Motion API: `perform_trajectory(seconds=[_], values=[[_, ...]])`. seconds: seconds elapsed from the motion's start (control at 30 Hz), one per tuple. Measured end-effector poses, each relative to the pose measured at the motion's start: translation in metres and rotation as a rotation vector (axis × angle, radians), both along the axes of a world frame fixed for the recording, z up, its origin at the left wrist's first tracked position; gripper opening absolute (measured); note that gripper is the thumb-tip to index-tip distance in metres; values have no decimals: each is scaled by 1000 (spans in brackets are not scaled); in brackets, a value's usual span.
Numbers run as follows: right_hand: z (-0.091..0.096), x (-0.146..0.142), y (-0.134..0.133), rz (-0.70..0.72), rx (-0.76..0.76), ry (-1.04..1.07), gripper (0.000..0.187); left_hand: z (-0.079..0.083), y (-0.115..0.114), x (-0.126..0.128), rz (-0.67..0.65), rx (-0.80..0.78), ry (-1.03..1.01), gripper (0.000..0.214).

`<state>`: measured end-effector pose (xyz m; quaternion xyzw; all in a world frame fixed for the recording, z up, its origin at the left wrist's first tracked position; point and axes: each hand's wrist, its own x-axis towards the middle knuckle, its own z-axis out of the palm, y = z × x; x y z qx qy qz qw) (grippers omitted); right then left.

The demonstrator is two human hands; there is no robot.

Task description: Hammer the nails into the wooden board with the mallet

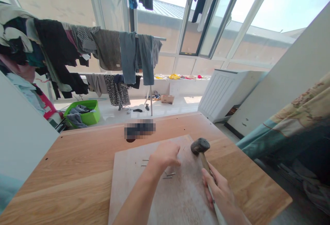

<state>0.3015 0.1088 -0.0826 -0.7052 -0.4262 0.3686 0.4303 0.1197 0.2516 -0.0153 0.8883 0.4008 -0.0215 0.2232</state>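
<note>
"Where is the hammer?"

"The black-headed hammer with a pale wooden handle (200, 146) is in the right hand (219, 185), its head above the far right part of the whitish, rectangular wooden board (129, 190). I can't tell whether the head touches the board, which lies flat on the brown wood-grain tabletop (77, 173)."

"And each grip?"

"The right grip is wrapped around the handle. The left hand (165, 154) is low over the board, thumb and forefinger seemingly parted; I can't tell whether it pinches anything, as the other fingers are hidden."

"How would you handle this well?"

"I'd keep those left fingertips well out from under the hammer's head, since they're near it. Sliding the right grip further back should give an easier swing, and the striking face ought to come down level."

"What about the thin silver-grey metal nails (167, 177)?"

"They lie loose on the board, some just beside the left hand. They could roll if the board jolts, so I'd judge them better gathered to one side."
</note>
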Motion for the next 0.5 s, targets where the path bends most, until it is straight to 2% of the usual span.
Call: perform_trajectory(seconds=[0.1,0.23,0.33,0.5], values=[[2,0,0,7,-16,31,63,6,-9,10,-15,28,50,15],[0,1,0,26,6,42,65,5,-12,15,-18,52,57,17],[-5,2,0,25,19,63,61,4,-9,12,-15,67,40,20],[-5,3,0,25,11,53,61,4,2,1,19,59,-36,12]])
